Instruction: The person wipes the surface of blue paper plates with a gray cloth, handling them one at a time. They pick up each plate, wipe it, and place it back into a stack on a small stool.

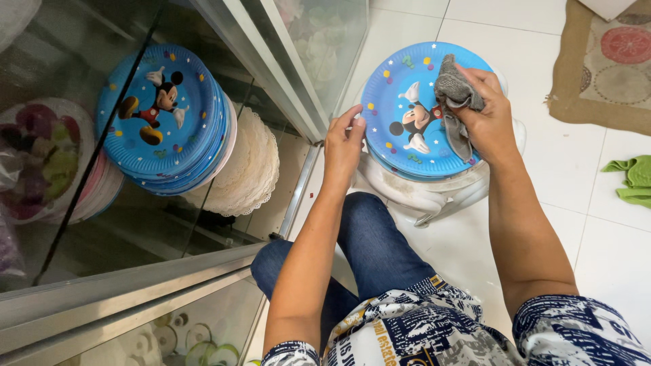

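White floor tiles (610, 257) run under me as I crouch beside a glass display cabinet (271, 88), knees in blue jeans (373, 251). My right hand (491, 122) is closed around a grey cloth (453, 88), pressing it onto the top blue paper plate (407, 81), a cartoon-printed party plate at the head of a small stack. That stack rests on a white plastic stool (407, 193) just in front of my knees. My left hand (344, 146) curls its fingertips against the stack's left rim, steadying it; it grips nothing else.

By my judgement, the step in hand is wiping the top plate clean, with the cloth on its right half. A next stroke would call for light pressure, since the paper could bend or slide, and for the left hand to hold the rim firm.

Behind the glass, a taller stack of matching blue plates (163, 115) sits on a shelf over white lace doilies (251, 169), with floral plates (47, 163) further left. A green cloth (634, 179) lies on the tiles at right, near a patterned rug (610, 61).
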